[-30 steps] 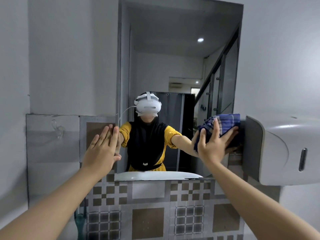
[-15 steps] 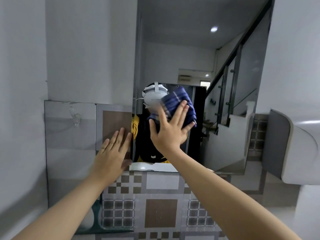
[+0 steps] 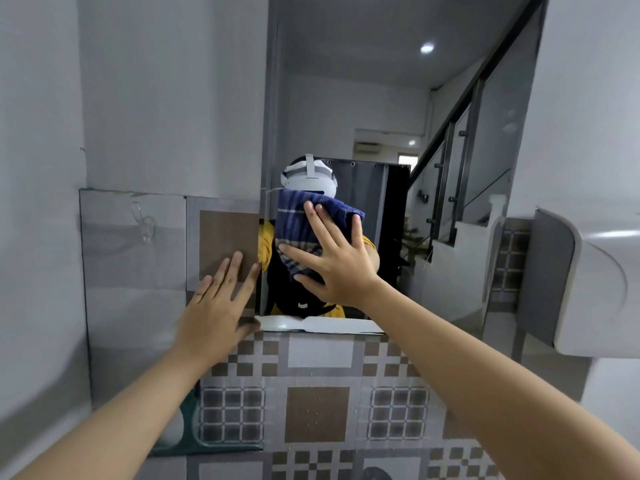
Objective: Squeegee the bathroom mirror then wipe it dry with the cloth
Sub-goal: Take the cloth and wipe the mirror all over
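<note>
The wall mirror (image 3: 398, 98) fills the upper middle and reflects a person in a white headset. My right hand (image 3: 334, 263) presses a blue checked cloth (image 3: 304, 221) flat against the lower left part of the glass, fingers spread over it. My left hand (image 3: 218, 306) lies flat and open on the tiled wall just left of the mirror's bottom corner, holding nothing. No squeegee is in view.
A white paper-towel dispenser (image 3: 585, 282) juts out from the wall at the right, level with the mirror's lower edge. Patterned grey and brown tiles (image 3: 318, 414) cover the wall below. A clear hook (image 3: 145, 223) hangs at left. A dark green object (image 3: 194, 431) sits low left.
My right hand has swept the cloth leftward across the mirror, from its right edge by the dispenser to the lower left area. The left hand has stayed on the wall.
</note>
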{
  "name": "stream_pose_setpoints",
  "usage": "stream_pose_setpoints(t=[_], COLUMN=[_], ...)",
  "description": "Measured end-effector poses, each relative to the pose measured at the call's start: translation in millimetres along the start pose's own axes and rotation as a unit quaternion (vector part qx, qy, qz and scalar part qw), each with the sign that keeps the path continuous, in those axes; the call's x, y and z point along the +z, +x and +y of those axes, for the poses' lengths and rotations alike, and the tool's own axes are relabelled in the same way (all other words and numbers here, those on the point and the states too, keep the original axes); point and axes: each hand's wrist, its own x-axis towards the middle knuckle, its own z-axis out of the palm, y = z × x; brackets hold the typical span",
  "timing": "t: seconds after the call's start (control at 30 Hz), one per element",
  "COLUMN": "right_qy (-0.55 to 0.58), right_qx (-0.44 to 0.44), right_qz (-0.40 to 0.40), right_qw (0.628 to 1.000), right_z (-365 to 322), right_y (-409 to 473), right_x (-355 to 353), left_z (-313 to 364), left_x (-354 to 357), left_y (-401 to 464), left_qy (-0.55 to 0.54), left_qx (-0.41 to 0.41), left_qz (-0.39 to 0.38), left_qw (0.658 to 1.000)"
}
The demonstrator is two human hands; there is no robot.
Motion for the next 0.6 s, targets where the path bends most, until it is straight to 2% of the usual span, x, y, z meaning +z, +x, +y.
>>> stream_pose_setpoints(t=[0.2,0.37,0.43,0.53,0.6], right_qy=[-0.038,-0.027,0.01,0.099,0.141], right_qx=[0.029,0.159,0.209,0.309,0.403], right_qz=[0.007,0.01,0.005,0.001,0.013], right_qw=[0.999,0.987,0.978,0.946,0.904], right_z=[55.6,88.5,99.4,105.1,95.6], right_y=[-55.4,-106.8,-128.7,-157.6,-169.1], right_x=[-6.5,-5.4,-4.9,-4.3,-1.7], left_z=[1.6,5.5,6.6,7.6,8.4], left_x=[0.4,-1.8,-2.0,-1.9,-2.6], left_y=[1.7,2.5,3.0,3.4,3.4], left_qy=[0.012,0.024,0.026,0.022,0.022], left_qx=[-0.003,-0.004,-0.004,-0.007,-0.009], left_qz=[-0.006,-0.008,-0.012,-0.016,-0.018], left_qw=[1.0,1.0,1.0,1.0,1.0])
